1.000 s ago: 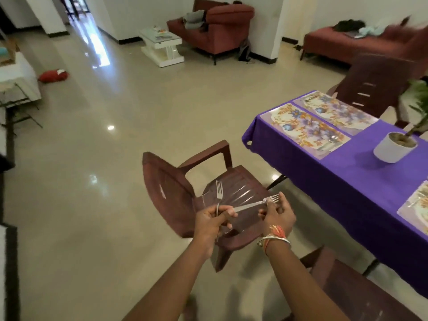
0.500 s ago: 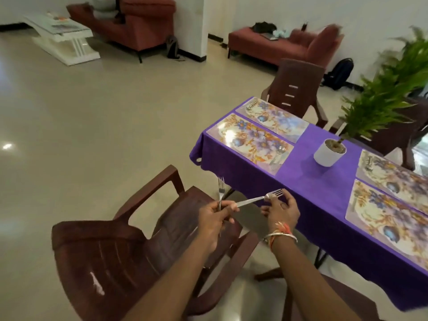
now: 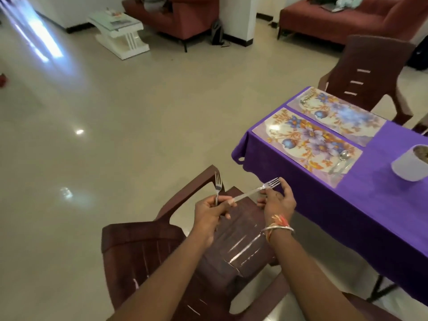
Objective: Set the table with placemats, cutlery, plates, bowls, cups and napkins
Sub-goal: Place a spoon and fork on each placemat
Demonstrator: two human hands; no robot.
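My left hand (image 3: pixel 209 213) grips the handles of two metal forks above a brown chair. One fork (image 3: pixel 217 184) stands upright from the fist. The second fork (image 3: pixel 257 190) lies sideways, tines toward the table, and my right hand (image 3: pixel 278 202) pinches it near the tines. To the right stands the table with a purple cloth (image 3: pixel 361 212). It carries a near floral placemat (image 3: pixel 303 142) with a spoon (image 3: pixel 342 158) at its right end. Behind it lies a far placemat (image 3: pixel 340 115) with cutlery (image 3: pixel 306 98) at its left end.
A brown plastic chair (image 3: pixel 166 256) stands right under my arms, beside the table corner. Another brown chair (image 3: pixel 375 72) is at the table's far end. A white plant pot (image 3: pixel 411 166) sits on the cloth. Shiny open floor stretches left; sofas and a white coffee table (image 3: pixel 120 31) lie beyond.
The view has swung back to the left, so the table sits further right and the plant is mostly out of frame. Both hands keep the same hold on the forks.
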